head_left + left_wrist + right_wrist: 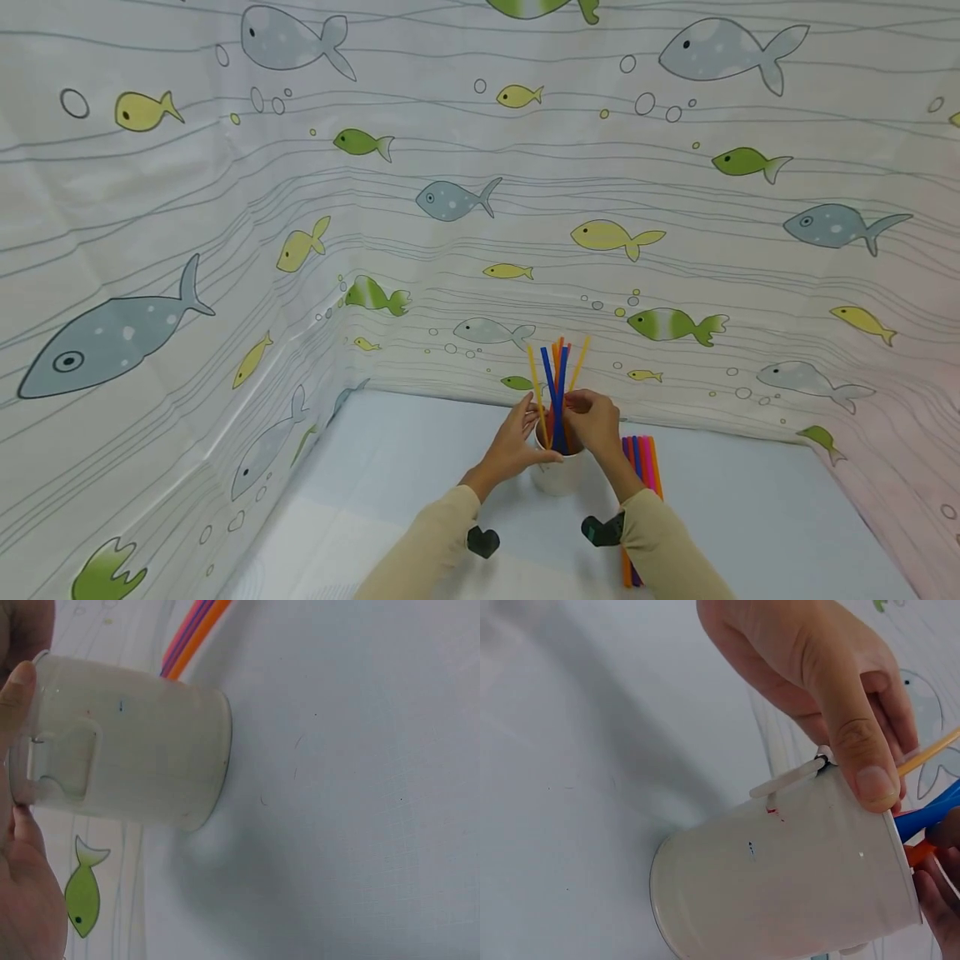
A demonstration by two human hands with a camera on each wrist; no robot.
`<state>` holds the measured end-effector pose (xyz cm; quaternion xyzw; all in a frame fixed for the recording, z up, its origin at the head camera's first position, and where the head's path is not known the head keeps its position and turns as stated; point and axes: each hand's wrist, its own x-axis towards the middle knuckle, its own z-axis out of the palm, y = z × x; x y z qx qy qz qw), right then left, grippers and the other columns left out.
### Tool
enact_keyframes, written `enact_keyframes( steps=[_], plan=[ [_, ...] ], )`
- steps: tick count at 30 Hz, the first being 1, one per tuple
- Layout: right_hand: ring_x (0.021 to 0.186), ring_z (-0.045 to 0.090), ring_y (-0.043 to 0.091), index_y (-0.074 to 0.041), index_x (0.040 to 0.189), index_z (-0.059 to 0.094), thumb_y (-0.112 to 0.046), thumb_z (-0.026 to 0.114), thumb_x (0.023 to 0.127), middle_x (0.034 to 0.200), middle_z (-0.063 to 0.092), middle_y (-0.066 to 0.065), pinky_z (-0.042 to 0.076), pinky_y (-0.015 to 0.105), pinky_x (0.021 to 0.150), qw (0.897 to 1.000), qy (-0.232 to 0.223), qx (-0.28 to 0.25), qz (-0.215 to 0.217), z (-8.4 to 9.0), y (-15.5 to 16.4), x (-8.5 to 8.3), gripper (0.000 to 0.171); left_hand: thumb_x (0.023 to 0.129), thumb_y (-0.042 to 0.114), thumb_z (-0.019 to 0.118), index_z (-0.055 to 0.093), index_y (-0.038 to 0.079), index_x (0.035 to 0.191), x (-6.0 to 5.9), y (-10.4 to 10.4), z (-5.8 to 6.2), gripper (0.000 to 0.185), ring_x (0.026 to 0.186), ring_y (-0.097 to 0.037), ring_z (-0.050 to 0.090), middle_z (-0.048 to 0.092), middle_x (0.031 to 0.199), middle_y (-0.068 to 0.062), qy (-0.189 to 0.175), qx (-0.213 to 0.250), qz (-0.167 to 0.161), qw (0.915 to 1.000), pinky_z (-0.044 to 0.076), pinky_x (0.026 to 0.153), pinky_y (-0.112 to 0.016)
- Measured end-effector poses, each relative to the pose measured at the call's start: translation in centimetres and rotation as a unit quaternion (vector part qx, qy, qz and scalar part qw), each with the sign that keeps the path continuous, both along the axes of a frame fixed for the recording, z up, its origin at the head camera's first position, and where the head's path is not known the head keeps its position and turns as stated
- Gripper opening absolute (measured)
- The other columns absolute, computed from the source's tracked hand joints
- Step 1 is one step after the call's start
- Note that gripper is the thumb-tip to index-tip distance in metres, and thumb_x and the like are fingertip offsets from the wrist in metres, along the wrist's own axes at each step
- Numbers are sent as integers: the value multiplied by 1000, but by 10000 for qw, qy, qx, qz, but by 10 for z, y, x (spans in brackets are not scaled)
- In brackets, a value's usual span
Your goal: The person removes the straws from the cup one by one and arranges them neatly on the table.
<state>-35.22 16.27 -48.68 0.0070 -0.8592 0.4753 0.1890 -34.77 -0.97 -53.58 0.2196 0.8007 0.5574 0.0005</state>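
While upright, bucket (557,480) clasped near top by left hand (514,439), right hand (595,419) pinching straws (560,387).

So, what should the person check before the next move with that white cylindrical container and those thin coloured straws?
1. White cylindrical container upright on the pale flat table: ok.
2. Left hand at the container's rim: ok, thumb against its outside.
3. Right hand gripping thin multicoloured straws firmly: cannot tell.
4. All straws inside, if intended: not ok; a multicoloured straw bundle lies on the table.
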Motion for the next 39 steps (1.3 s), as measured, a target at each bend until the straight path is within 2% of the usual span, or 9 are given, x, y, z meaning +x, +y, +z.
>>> enact_keyframes(
  steps=[12, 16, 21, 27, 30, 36, 39],
  plan=[
    [89, 68, 26, -4, 108, 72, -13, 73, 86, 98, 71, 11, 58, 42, 82, 9991, -186, -268, -271, 4, 2, 4, 23, 73, 24, 87, 15, 19, 157, 2, 1, 0, 111, 135, -15, 42, 43, 144, -4, -99, 15, 51, 9999, 38, 107, -27],
    [89, 68, 27, -3, 109, 71, -10, 73, 86, 99, 71, 13, 58, 43, 81, 9988, 64, -372, -309, 8, 6, 5, 24, 73, 25, 87, 15, 19, 157, 2, 1, 0, 110, 135, -16, 42, 43, 143, -4, -129, -33, 85, 9999, 38, 107, -28],
    [88, 70, 26, -2, 108, 71, -9, 74, 85, 100, 72, 13, 58, 41, 80, 9977, 427, -438, -295, 18, 12, 6, 25, 73, 25, 87, 15, 19, 156, 1, 1, 1, 111, 135, -16, 42, 42, 144, -4, -167, -18, 76, 9998, 38, 107, -28],
    [89, 69, 24, -4, 111, 71, -12, 74, 85, 101, 72, 10, 58, 40, 80, 9964, 351, -675, -386, 36, 17, 11, 27, 73, 25, 87, 15, 19, 157, 0, 1, 3, 111, 135, -17, 43, 41, 145, -4, -142, 16, 29, 9999, 38, 107, -28],
    [89, 68, 23, -6, 110, 71, -13, 76, 84, 100, 72, 9, 57, 36, 77, 9962, 343, -679, -413, 42, 20, 13, 27, 73, 25, 87, 16, 18, 156, 0, 1, 5, 110, 134, -17, 43, 43, 143, -3, -130, 32, 39, 9999, 39, 107, -30],
    [89, 68, 23, -5, 107, 70, -12, 76, 84, 98, 72, 10, 52, 18, 70, 9960, 563, -587, -374, 47, 26, 13, 25, 73, 24, 87, 16, 13, 156, 0, 1, 5, 110, 133, -18, 44, 46, 140, -3, -103, 44, 57, 9999, 39, 107, -30],
    [90, 68, 22, -4, 107, 70, -12, 76, 85, 99, 72, 10, 53, 20, 73, 9957, 613, -614, -336, 51, 28, 15, 24, 73, 22, 87, 17, 13, 156, 1, 0, 4, 109, 133, -19, 44, 45, 141, -4, -110, 68, 38, 9999, 39, 107, -30]
  ],
)
